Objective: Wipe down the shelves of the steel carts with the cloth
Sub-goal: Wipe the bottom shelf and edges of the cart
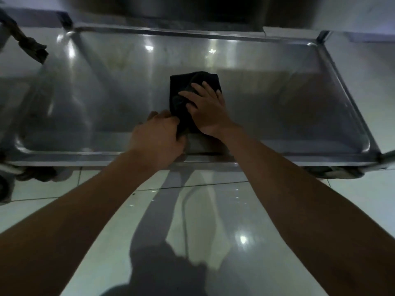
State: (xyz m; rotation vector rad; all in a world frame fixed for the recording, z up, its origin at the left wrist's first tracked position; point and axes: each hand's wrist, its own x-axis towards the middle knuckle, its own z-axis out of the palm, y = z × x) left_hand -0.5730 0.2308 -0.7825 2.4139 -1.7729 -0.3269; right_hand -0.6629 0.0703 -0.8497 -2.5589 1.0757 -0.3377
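A black cloth (183, 86) lies folded on the low steel cart shelf (277, 107), near the middle of its front half. My right hand (206, 110) rests flat on the cloth with fingers spread, pressing it down. My left hand (158, 135) sits just left of it at the shelf's front lip, fingers curled and pinching the cloth's near left corner. The shelf is a shallow shiny tray with a raised rim.
A second steel cart (12, 86) adjoins on the left, with a dark strap (32, 45) hanging over it. Cart wheels (6, 186) show below at left. Glossy pale floor tiles (213, 221) lie in front. An upper shelf's underside (192, 9) is overhead.
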